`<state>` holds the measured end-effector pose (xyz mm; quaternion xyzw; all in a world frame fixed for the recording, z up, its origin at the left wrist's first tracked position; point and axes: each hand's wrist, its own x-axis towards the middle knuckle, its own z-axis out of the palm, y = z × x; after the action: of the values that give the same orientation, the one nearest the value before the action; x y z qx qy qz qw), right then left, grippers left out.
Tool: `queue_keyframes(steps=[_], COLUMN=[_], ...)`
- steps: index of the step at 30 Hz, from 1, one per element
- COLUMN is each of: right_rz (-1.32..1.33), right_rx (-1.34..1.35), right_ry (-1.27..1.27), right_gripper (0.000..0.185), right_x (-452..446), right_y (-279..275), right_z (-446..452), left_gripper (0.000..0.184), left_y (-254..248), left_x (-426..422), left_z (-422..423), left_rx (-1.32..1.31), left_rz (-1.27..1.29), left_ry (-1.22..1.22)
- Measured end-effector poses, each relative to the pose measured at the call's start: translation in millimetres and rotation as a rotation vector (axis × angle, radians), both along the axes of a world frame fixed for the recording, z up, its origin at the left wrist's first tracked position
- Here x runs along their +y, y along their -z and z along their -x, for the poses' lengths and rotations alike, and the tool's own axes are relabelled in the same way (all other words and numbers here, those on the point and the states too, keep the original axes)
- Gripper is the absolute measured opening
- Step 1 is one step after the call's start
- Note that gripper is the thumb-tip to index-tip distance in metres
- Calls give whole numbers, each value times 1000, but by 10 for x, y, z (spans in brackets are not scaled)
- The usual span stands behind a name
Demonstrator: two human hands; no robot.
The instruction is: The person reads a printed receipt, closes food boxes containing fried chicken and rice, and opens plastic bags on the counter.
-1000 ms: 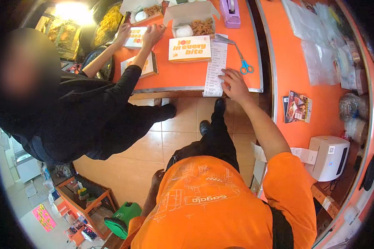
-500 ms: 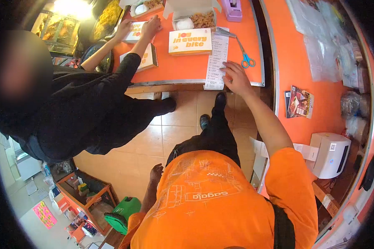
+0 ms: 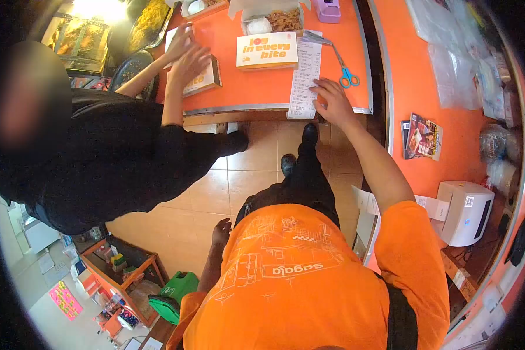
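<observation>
My right hand [image 3: 332,101] lies by the right edge of a long printed receipt [image 3: 304,81], fingers apart, fingertips touching the paper. Over the top of the receipt lie scissors with blue handles [image 3: 348,77]. My left hand [image 3: 220,231] hangs low beside my orange shirt, its fingers loosely apart, with nothing visible in it. Left of the receipt stands a white box with orange lettering [image 3: 266,51]; behind it an open box [image 3: 285,21] shows fried food and a white round item.
A co-worker in black stands at the left, hands [image 3: 186,58] over another lettered box [image 3: 203,81]. A purple dispenser [image 3: 328,10] is at the back. The right counter holds leaflets [image 3: 421,137], plastic bags [image 3: 455,76] and a white printer [image 3: 465,213]. A green container [image 3: 178,291] stands lower left.
The co-worker's hands have come off the rear lettered box and moved toward the nearer one. The view has shifted slightly; my right hand stays by the receipt.
</observation>
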<state>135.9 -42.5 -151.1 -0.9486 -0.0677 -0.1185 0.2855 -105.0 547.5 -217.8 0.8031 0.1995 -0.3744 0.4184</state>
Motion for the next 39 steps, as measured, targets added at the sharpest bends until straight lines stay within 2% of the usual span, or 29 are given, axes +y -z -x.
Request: queue_keyframes(steps=[11,13,14,16,17,18,19,20,22,23,24,25,26,27,29,30,32,33,34,35,37,38,39], right_rz=[-43,-21,-94,-189,-181,-193,-206,-203,-423,-535,-534,-438,-341,-340,-9,-14,-114,-121,-185,-250,-263,-274,-273], right_rx=[-23,-37,-41,-52,-73,-97,-120,-131,-140,-142,-149,-229,-306,-307,-456,-458,-262,-259,-74,111,171,218,224], right_ry=[3,4,24,106,97,193,286,269,323,350,336,329,318,299,282,270,113,108,66,23,11,8,0], right_gripper=[35,36,37,40,40,41,42,42,50,54,54,56,58,58,53,53,44,44,41,40,39,39,39], right_x=[13,28,48,57,44,29,-6,-52,-173,-236,-301,-373,-439,-507,-613,-661,-732,-765,-771,-760,-715,-693,-676], right_y=[-36,-74,-126,-141,-225,-343,-463,-566,-765,-855,-951,-1045,-1108,-1114,-1070,-1061,-1056,-1038,-1072,-1096,-1146,-1148,-1087], right_z=[8,14,29,15,-57,-124,-239,-416,-881,-1126,-1390,-1676,-1930,-2161,-2584,-2711,-2904,-2942,-2915,-2867,-2687,-2602,-2553], left_gripper=[36,34,33,32,29,25,23,21,16,16,16,16,23,29,41,47,48,49,47,47,43,43,41], left_y=[158,-43,-235,-721,-999,-1248,-1425,-1609,-1993,-2076,-2173,-2389,-2392,-2383,-2372,-2365,-2230,-2131,-2087,-2032,-1883,-1800,-1704], left_x=[-87,-294,-500,-990,-1253,-1508,-1768,-2029,-2590,-2828,-3068,-3344,-3504,-3675,-3946,-4033,-4062,-4042,-3987,-3919,-3827,-3794,-3758], left_z=[-97,-246,-391,-787,-1014,-1227,-1457,-1706,-2322,-2644,-2999,-3407,-3790,-4181,-4875,-5144,-5606,-5771,-5869,-5933,-5994,-5954,-5859], left_rx=[-95,-225,-294,-382,-421,-455,-592,-726,-994,-1083,-1173,-1345,-1333,-1397,-1500,-1535,-1511,-1478,-1348,-1338,-981,-972,-1076], left_rz=[148,-16,-78,-134,-23,88,123,152,281,240,198,208,75,53,-36,-100,-137,-158,6,-3,-22,-25,-8], left_ry=[-71,79,132,176,158,139,197,255,303,286,270,255,251,215,186,198,262,335,403,403,622,617,610])
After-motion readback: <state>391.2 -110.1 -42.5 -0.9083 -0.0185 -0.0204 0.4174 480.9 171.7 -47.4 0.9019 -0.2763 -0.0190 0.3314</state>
